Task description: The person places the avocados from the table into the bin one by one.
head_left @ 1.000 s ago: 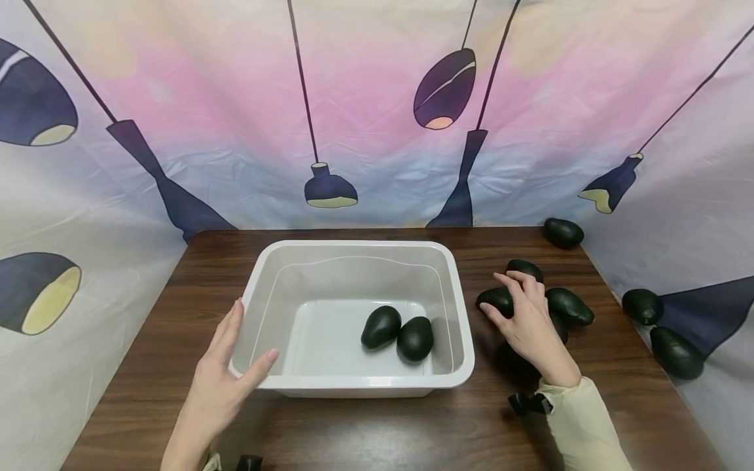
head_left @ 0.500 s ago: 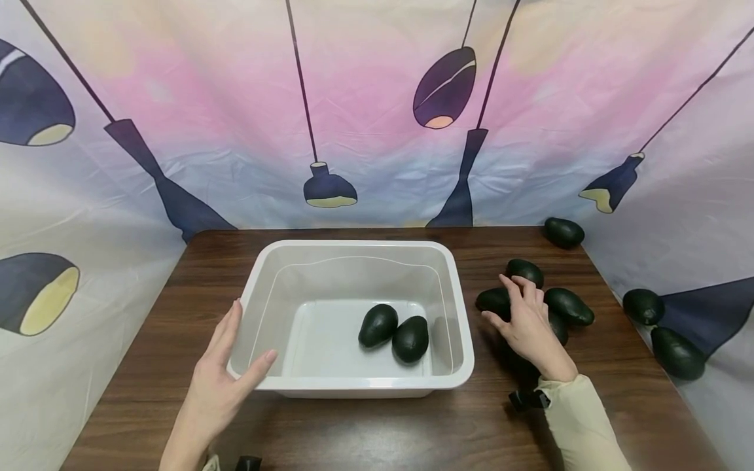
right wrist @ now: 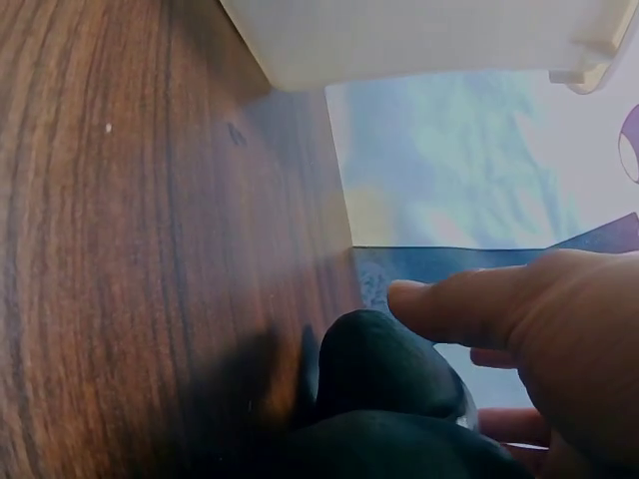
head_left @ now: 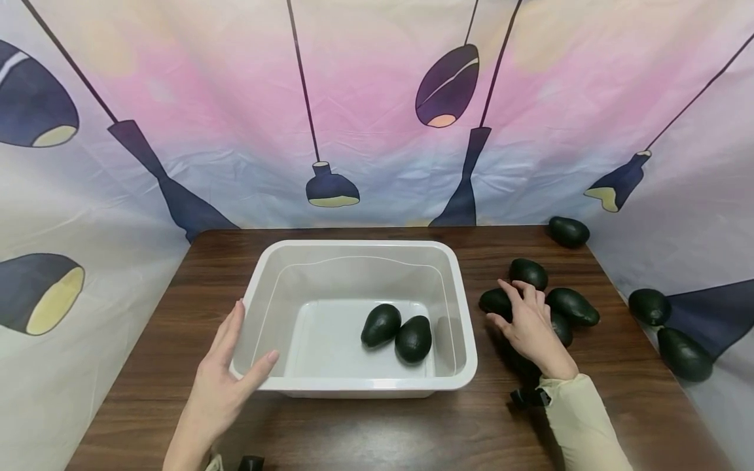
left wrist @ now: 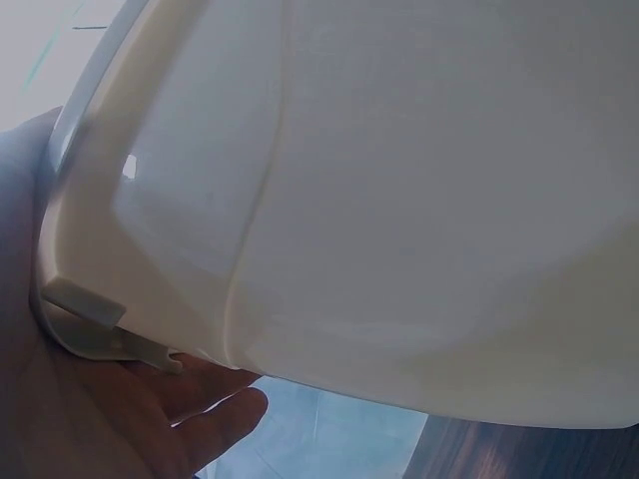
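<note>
Head view shows the left hand (head_left: 226, 386) flat against the white bin's (head_left: 353, 386) near-left corner, fingers relaxed, two avocados (head_left: 396, 332) inside. Right wrist view alone shows the right hand (right wrist: 544, 339) draped, fingers loose, over an avocado (right wrist: 384, 374) on the tabletop (right wrist: 130, 249).

Left hand (head_left: 226, 379): open, palm turned inward, fingers straight, thumb (head_left: 263, 364) spread apart from them. Right hand (head_left: 530, 324): palm down, fingers loosely spread and slightly bent, nothing gripped. Right forearm in a pale sleeve (head_left: 580, 425).
</note>
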Available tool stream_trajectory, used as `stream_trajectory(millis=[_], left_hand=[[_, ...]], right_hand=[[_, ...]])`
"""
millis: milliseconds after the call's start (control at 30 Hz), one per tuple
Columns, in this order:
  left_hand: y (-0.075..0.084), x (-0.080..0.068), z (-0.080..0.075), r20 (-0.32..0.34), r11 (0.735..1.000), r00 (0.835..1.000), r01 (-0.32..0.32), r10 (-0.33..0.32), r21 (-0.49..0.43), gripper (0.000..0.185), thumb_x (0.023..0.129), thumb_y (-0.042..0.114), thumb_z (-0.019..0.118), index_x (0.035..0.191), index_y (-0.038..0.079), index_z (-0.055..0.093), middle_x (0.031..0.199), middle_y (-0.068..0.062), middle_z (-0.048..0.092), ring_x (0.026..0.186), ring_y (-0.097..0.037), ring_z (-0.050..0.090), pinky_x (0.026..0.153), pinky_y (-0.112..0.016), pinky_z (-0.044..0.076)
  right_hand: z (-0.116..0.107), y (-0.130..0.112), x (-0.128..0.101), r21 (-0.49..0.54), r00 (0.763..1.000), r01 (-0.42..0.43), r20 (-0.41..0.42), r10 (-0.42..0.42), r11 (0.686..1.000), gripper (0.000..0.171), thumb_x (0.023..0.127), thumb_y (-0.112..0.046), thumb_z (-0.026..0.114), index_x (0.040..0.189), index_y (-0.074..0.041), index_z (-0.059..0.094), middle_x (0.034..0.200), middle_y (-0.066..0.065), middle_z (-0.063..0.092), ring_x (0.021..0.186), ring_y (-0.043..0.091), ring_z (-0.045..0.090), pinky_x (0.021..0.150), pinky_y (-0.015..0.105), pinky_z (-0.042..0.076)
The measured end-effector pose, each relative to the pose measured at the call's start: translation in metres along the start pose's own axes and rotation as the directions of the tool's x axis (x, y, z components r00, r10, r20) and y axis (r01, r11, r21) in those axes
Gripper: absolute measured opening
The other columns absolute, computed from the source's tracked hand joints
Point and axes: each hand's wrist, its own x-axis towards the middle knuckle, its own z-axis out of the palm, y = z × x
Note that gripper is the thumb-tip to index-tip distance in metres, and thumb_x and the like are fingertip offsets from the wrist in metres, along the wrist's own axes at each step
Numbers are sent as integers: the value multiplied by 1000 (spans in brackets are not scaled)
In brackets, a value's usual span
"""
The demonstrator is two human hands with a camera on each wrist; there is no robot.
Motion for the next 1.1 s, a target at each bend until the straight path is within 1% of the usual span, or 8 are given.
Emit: stream_trajectory(millis=[200, 500, 600, 867, 1100], left_hand=[[0, 1, 1, -10, 1000, 1000, -14, 14, -11, 90, 85, 14, 76, 155, 27, 22, 156, -5, 30, 129, -27, 39, 93, -4, 27], [-2, 1, 2, -17, 999, 999, -35, 35, -17, 91, 82, 10, 78, 155, 21, 24, 155, -7, 31, 127, -22, 40, 91, -4, 29], [-2, 1, 2, -16, 999, 999, -33, 33, -17, 91, 82, 10, 78, 155, 22, 24, 155, -7, 31, 127, -22, 40, 91, -4, 29], [-2, 2, 1, -12, 999, 1000, -29, 29, -18, 92, 82, 12, 78, 155, 22, 24, 155, -8, 30, 132, -17, 36, 94, -4, 27], [-1, 2, 1, -16, 999, 999, -35, 35, -16, 91, 82, 12, 78, 155, 17, 25, 155, -8, 31, 129, -16, 38, 93, -4, 27]], right_hand=[[1, 2, 0, -31, 1000, 21, -11, -21, 999, 59, 88, -11, 71, 140, 1, 46, 139, 31, 33, 121, 51, 27, 89, 63, 26], [1, 6, -2, -89, 999, 13, -28, -16, 996, 58, 87, -9, 72, 138, 2, 47, 135, 33, 35, 117, 53, 30, 84, 62, 28], [1, 6, -1, -101, 999, 10, -30, -13, 995, 57, 87, -9, 71, 138, 2, 47, 134, 33, 35, 115, 53, 32, 84, 63, 30], [0, 5, -1, -117, 999, 24, -45, -29, 993, 53, 87, -7, 70, 135, 4, 49, 130, 34, 39, 112, 52, 35, 84, 63, 33], [0, 4, -1, -126, 998, 38, -52, -45, 991, 51, 88, -8, 69, 134, 4, 50, 127, 34, 40, 109, 51, 36, 83, 62, 33]])
